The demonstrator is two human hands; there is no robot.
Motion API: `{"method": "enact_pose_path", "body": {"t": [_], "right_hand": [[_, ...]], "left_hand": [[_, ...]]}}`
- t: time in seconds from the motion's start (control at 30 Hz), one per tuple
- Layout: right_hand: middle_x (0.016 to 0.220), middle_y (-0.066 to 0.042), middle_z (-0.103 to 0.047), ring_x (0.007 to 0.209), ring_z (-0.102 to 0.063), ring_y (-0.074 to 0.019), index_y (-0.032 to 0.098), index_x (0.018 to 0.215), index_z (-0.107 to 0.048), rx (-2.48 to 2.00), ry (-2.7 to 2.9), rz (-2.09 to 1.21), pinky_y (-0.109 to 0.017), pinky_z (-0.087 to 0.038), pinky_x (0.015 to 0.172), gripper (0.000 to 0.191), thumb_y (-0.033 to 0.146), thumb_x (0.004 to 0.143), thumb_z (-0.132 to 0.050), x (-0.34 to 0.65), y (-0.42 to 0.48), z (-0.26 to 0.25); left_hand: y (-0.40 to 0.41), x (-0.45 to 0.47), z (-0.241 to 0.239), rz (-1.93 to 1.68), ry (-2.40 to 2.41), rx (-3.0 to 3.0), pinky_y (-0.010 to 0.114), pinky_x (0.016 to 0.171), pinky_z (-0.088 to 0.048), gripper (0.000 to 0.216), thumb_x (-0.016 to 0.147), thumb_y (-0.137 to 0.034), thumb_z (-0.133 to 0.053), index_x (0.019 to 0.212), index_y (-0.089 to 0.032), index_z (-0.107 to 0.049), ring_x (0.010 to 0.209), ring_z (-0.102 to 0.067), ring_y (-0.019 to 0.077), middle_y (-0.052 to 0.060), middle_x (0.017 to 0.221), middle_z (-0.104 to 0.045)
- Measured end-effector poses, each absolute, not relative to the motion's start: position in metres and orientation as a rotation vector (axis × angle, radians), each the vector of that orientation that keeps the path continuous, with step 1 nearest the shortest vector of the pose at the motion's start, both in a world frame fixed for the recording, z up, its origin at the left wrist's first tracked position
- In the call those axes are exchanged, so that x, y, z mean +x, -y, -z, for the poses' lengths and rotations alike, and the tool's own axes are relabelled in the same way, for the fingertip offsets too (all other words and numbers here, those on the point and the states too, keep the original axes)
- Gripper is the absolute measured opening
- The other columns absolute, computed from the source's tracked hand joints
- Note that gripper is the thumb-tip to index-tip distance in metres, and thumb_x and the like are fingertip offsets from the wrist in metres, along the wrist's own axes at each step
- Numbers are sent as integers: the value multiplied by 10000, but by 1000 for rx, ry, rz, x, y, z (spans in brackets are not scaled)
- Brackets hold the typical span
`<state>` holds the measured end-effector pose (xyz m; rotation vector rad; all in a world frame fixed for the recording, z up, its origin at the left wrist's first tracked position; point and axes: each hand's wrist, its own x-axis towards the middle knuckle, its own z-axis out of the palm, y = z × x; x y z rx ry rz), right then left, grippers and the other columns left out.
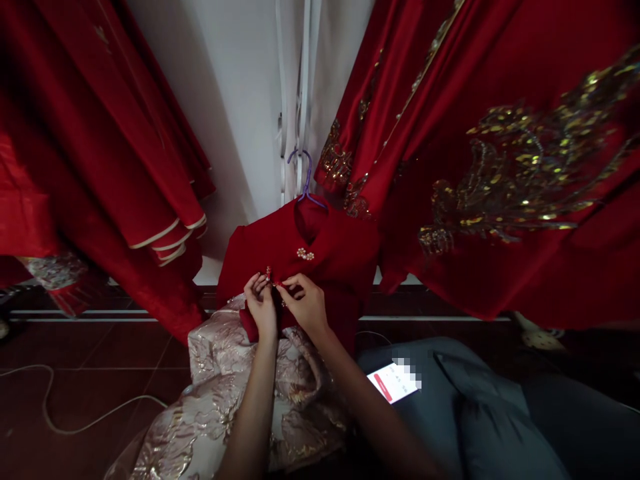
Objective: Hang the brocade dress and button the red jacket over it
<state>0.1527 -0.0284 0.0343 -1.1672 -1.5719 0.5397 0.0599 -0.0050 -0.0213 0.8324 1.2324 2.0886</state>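
Observation:
A red garment (345, 250) with a V-shaped neckline hangs in front of me on a purple hanger (307, 179). On its chest is a pearl flower-shaped fastening (305, 254). Lower on its front, my left hand (261, 307) is closed on the cloth, fingers curled beside a small beaded ornament (269, 273). From the other side my right hand (306, 307) pinches a small bit of red at the garment's front edge, close to the left fingertips. How that bit joins the garment is too small to make out. The garment's lower part is partly hidden by my hands and forearms.
Shiny floral brocade cloth (220, 393) covers my lap. A lit phone (394, 381) lies on grey-blue fabric (450, 373) at right. Red garments (120, 133) hang at left; red sequinned ones (500, 267) hang at right. A pale cable (100, 421) crosses the floor.

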Motion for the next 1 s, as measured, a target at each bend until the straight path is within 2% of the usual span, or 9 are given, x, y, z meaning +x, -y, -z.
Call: {"method": "enact_pose_path", "body": {"t": [0.13,0.4,0.6,1.0], "right_hand": [[745,-11,-659,662,-623,-139,194,826,-607,-1160,1488,-682,-227,-490,566,165,350,773,-599,149,24,-30],[800,-31,-702,734,-660,-154,184,842,-645,-1111,1422,-757,-270,-524,711,172,306,720,-653,148,12,-23],[814,-27,-702,746,-657,-152,193,854,-642,-1112,1451,-726,-265,-520,717,166,313,739,-636,147,7,-23],[837,-17,-672,746,-623,-141,210,879,-637,-1183,1529,-620,-236,-491,644,164,329,786,-573,144,8,-21]], "left_hand": [[3,59,25,-2099,-1253,800,289,898,-442,302,758,-203,-549,1057,-185,-504,979,-565,130,78,1087,-563],[0,58,27,-2030,-1210,893,303,904,-444,297,749,-240,-578,1040,-181,-558,932,-585,134,61,1006,-608],[0,58,28,-2042,-1161,819,305,884,-459,263,720,-243,-619,973,-174,-606,877,-604,131,46,943,-637],[8,62,16,-2078,-1188,852,288,822,-500,297,703,-242,-652,966,-143,-557,834,-631,128,60,899,-643]]}}
